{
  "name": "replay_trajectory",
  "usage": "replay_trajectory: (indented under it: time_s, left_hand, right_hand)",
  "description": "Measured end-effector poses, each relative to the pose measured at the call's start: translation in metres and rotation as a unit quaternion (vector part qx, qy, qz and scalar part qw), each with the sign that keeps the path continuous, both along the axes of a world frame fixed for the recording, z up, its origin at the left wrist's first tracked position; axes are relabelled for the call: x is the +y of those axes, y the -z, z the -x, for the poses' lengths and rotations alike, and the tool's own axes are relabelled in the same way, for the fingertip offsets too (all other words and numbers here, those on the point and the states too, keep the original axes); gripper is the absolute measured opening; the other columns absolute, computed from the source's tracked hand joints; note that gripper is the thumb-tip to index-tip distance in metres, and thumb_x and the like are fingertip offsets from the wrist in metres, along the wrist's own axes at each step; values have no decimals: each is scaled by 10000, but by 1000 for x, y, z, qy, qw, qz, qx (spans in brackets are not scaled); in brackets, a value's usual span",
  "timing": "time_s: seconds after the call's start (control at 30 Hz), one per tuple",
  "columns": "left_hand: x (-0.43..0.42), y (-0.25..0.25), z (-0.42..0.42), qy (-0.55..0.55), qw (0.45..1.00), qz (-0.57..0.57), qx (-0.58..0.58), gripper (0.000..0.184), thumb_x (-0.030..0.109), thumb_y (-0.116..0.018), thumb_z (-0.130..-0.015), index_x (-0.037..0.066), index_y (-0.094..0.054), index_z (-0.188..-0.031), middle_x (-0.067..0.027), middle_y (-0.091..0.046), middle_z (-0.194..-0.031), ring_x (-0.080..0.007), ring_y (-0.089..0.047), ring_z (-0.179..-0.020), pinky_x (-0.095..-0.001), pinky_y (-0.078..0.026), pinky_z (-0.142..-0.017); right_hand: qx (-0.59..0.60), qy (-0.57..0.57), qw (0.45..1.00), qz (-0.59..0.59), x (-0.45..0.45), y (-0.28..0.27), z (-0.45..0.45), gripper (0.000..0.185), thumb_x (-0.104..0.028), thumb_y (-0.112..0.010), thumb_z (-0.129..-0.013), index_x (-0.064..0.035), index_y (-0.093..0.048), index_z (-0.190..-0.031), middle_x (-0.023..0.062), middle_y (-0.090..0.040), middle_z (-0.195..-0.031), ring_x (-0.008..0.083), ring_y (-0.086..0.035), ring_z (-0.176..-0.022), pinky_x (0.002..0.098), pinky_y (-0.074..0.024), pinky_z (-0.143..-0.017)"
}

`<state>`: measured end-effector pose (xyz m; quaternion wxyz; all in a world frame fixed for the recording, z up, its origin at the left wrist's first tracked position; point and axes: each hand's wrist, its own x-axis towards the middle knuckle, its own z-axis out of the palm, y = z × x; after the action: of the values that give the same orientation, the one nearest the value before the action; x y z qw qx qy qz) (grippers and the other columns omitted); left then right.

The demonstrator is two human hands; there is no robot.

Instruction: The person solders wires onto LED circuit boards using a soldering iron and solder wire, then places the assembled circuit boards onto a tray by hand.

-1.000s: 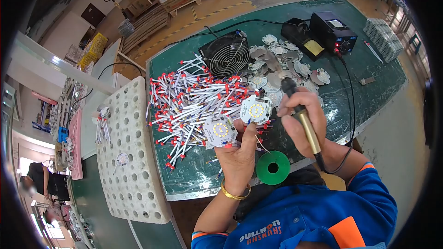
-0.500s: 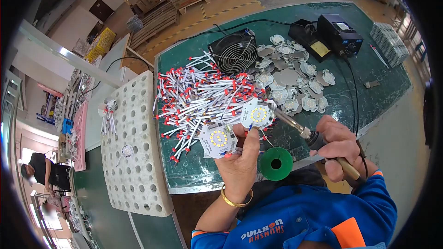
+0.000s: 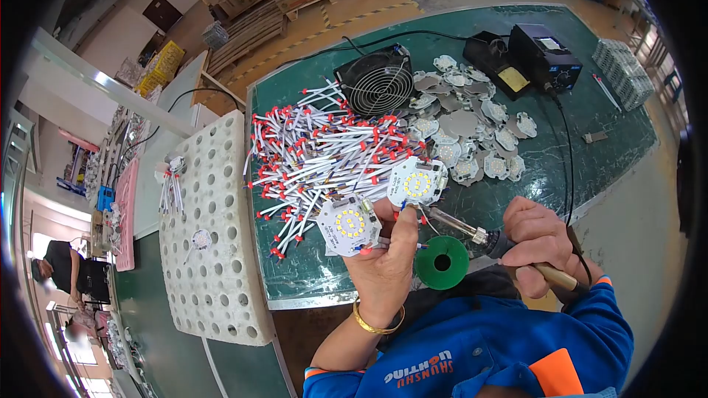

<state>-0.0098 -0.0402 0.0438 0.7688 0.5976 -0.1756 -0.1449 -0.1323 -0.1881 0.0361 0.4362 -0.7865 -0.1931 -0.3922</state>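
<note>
My left hand point(image 3: 383, 269) is closed around two white LED boards, one on the left point(image 3: 348, 225) and one on the right point(image 3: 416, 183), with yellow chips facing up. Red and blue wire ends show by its thumb. A soldering iron point(image 3: 459, 222) lies in my closed right hand point(image 3: 538, 239). Its metal tip points left, close to the lower edge of the right board; whether it touches cannot be made out. Just below the iron is a green spool point(image 3: 442, 262), with a thin wire rising from it toward my left hand.
A heap of white wires with red ends point(image 3: 324, 155) covers the bench behind my left hand. Beyond are a fan point(image 3: 377, 82), piled LED boards point(image 3: 461, 124), an iron holder point(image 3: 490, 63) and a soldering station point(image 3: 544, 59). A perforated white foam block point(image 3: 210, 265) stands left.
The soldering iron's tip has moved down from the right board's upper right edge to its lower edge. My right hand has lowered slightly; my left hand still holds both boards.
</note>
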Motion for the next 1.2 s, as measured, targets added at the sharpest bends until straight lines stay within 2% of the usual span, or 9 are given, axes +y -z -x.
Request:
replay_trajectory:
  time_s: [0.4,0.67,0.87,1.0,1.07,1.2]
  left_hand:
    - [-1,-3,2,-4,1000,1,27,67,-7,-572,-758,1,-507,-772,-54,-524,-655,-76,-446,-497,-199,-339,-443]
    - [0,-1,2,-2,999,17,49,66,-7,-565,-760,9,-506,-785,-50,-530,-658,-76,-435,-486,-199,-332,-440]
    - [-2,-2,2,-6,998,19,60,51,-17,-549,-768,6,-507,-751,-48,-526,-649,-76,-432,-480,-200,-333,-433]
    - [-2,1,-3,0,998,15,53,51,-22,-540,-772,3,-509,-740,-50,-523,-645,-76,-433,-479,-195,-331,-431]
    - [0,0,-4,6,999,-11,48,52,-20,-537,-775,4,-507,-741,-51,-523,-644,-78,-434,-480,-191,-330,-432]
    - [-1,0,-4,14,998,9,65,60,-18,-539,-774,9,-502,-735,-52,-523,-642,-76,-435,-481,-188,-327,-433]
  right_hand:
    - [8,-10,1000,-6,0,-1,1,212,-49,-524,-608,-67,-578,-813,17,-462,-559,171,-473,-479,294,-380,-495]
    - [-49,42,989,132,3,4,-3,212,-100,-565,-604,-112,-592,-814,1,-458,-559,133,-448,-439,265,-345,-484]
    - [-82,63,976,189,3,11,-7,190,-119,-550,-626,-112,-592,-811,0,-453,-571,134,-462,-453,263,-346,-473]
    - [-62,58,983,164,2,11,-7,200,-99,-547,-620,-108,-591,-815,7,-448,-575,141,-473,-464,265,-349,-473]
    - [-64,36,991,107,0,8,-3,214,-73,-537,-601,-106,-593,-805,12,-437,-572,149,-477,-468,271,-351,-474]
    - [-71,44,992,97,0,4,1,231,-57,-530,-584,-104,-594,-801,12,-424,-565,153,-476,-468,275,-353,-475]
